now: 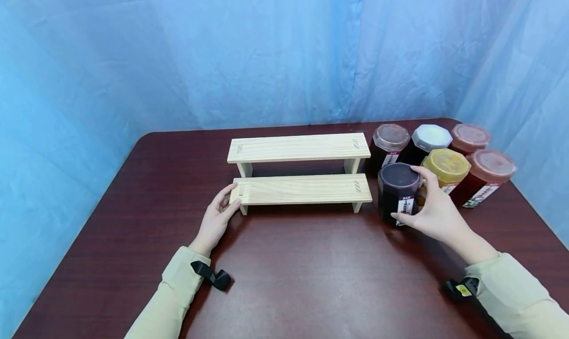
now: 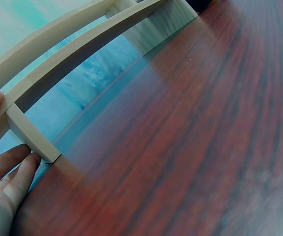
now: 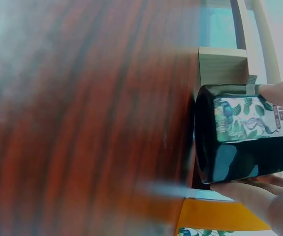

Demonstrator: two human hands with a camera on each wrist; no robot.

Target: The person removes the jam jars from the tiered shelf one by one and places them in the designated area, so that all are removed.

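Note:
A pale two-tier wooden stand has a lower front shelf [image 1: 302,190] and a higher rear shelf [image 1: 298,148]. My left hand [image 1: 218,220] grips the lower shelf's left end. In the left wrist view, its thumb is at the board's edge and curled fingers [image 2: 25,172] lie against the short leg [image 2: 33,135]. To the right of the stand, my right hand [image 1: 437,210] holds a dark jar [image 1: 395,193] with a dark lid and a white label, thumb in front and fingers behind. The jar's base [image 3: 205,137] is close to the tabletop in the right wrist view.
Several more lidded jars crowd the table's right back corner: a yellow-lidded jar [image 1: 446,166], a white-lidded jar [image 1: 430,137] and reddish-lidded ones [image 1: 492,166]. A greyish-lidded jar [image 1: 391,137] stands beside the rear shelf. Blue curtain [image 1: 266,57] hangs behind the dark wooden table [image 1: 311,270].

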